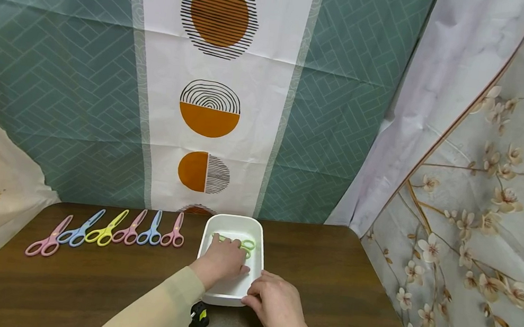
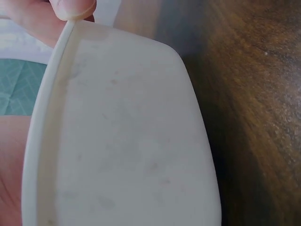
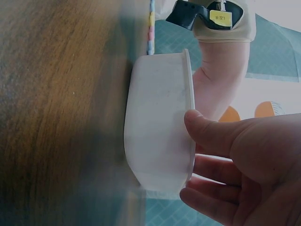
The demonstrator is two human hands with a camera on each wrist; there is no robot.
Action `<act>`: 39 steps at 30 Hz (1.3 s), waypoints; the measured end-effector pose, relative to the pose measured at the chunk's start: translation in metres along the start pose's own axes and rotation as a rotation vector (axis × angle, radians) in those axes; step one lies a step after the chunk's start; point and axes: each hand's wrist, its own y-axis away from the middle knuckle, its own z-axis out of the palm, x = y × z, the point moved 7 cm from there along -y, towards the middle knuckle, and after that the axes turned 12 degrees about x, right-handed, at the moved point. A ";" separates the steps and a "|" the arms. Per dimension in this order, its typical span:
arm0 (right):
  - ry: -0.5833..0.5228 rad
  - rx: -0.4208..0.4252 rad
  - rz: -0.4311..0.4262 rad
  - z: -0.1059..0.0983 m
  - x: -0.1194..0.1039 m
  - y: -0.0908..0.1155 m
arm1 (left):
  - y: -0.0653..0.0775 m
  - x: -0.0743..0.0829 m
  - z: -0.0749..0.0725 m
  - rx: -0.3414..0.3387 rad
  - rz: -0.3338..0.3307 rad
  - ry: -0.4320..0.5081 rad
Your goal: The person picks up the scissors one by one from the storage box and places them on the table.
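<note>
A white plastic tray [image 1: 228, 299] stands at the middle of the table, a pair of light green scissors [image 1: 248, 244] lying inside it. My left hand [image 1: 225, 260] reaches down into the tray over these scissors. Its fingers cover their middle, while the thumb points right, apart from the handle loops. The undersides of the left fingers are hidden. At the tray's near right corner, my right hand [image 1: 277, 299] grips the rim. The right wrist view shows that thumb [image 3: 200, 126] against the rim and the other fingers bent along the tray's edge.
Several scissors lie in a row left of the tray, among them pink scissors [image 1: 49, 237], blue scissors [image 1: 81, 229] and yellow scissors [image 1: 106, 228]. The brown wooden table [image 1: 339, 294] ends at a patterned curtain [image 1: 334, 112] behind. A flowered cloth [image 1: 484, 235] hangs on the right.
</note>
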 end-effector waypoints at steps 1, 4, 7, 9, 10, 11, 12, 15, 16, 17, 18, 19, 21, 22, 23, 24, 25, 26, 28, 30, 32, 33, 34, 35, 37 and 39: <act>-0.001 0.001 -0.001 0.000 0.000 0.000 | 0.000 0.000 0.000 -0.001 -0.001 0.003; 0.001 0.007 -0.006 -0.001 0.000 0.000 | 0.001 -0.001 0.000 -0.002 0.000 0.012; 0.006 0.012 -0.012 -0.001 0.000 0.000 | 0.003 0.000 -0.003 0.013 0.004 0.017; 0.009 0.014 -0.013 -0.001 0.001 0.000 | 0.005 0.000 -0.005 0.023 0.007 0.017; 0.010 0.012 -0.014 -0.001 0.001 -0.001 | 0.006 0.001 -0.007 0.025 0.009 0.020; 0.011 0.010 -0.014 -0.001 0.001 -0.001 | 0.007 0.001 -0.008 0.026 0.010 0.024; 0.011 0.009 -0.016 -0.001 0.001 0.000 | 0.008 0.001 -0.009 0.025 0.011 0.027; 0.016 -0.001 -0.013 -0.001 0.001 0.000 | 0.011 0.001 -0.009 0.014 0.019 0.034; 0.016 -0.003 -0.012 -0.001 0.002 0.000 | 0.012 0.001 -0.009 0.011 0.022 0.035; 0.016 -0.004 -0.011 -0.001 0.002 0.000 | 0.012 0.002 -0.008 0.008 0.026 0.032; 0.016 -0.005 -0.009 -0.001 0.002 0.001 | 0.013 0.002 -0.007 0.004 0.031 0.026; 0.014 -0.004 -0.008 -0.001 0.002 0.001 | 0.013 0.002 -0.007 0.002 0.035 0.023; 0.010 -0.001 -0.009 -0.001 0.002 0.001 | 0.014 0.002 -0.006 -0.002 0.041 0.018; 0.007 0.001 -0.008 -0.001 0.002 0.001 | 0.014 0.003 -0.006 -0.005 0.043 0.018; 0.006 0.001 -0.007 0.000 0.002 0.001 | 0.015 0.003 -0.006 -0.008 0.044 0.019; 0.005 0.001 -0.006 0.000 0.002 0.001 | 0.016 0.003 -0.007 -0.009 0.045 0.022; 0.002 0.001 -0.006 0.000 0.001 0.001 | 0.016 0.003 -0.008 -0.008 0.048 0.025; 0.003 0.000 -0.006 0.000 0.001 0.001 | 0.017 0.002 -0.008 -0.007 0.052 0.026; 0.002 0.001 -0.005 0.000 0.001 0.000 | 0.018 0.002 -0.010 0.006 0.059 0.031; -0.001 0.006 -0.009 -0.001 0.001 0.000 | 0.020 0.001 -0.013 0.037 0.072 0.037; -0.004 0.014 -0.014 -0.001 0.000 0.000 | 0.021 0.000 -0.014 0.068 0.084 0.046; -0.006 0.020 -0.017 -0.002 0.000 -0.001 | 0.021 -0.001 -0.015 0.081 0.088 0.052; -0.008 0.022 -0.018 -0.002 0.000 0.000 | 0.022 -0.001 -0.015 0.092 0.097 0.052; -0.007 0.024 -0.021 -0.002 0.000 0.000 | 0.022 -0.002 -0.015 0.099 0.102 0.056; -0.007 0.024 -0.022 -0.002 0.000 0.001 | 0.023 -0.002 -0.014 0.104 0.107 0.055; -0.009 0.023 -0.022 -0.001 0.000 0.001 | 0.023 -0.003 -0.014 0.117 0.107 0.062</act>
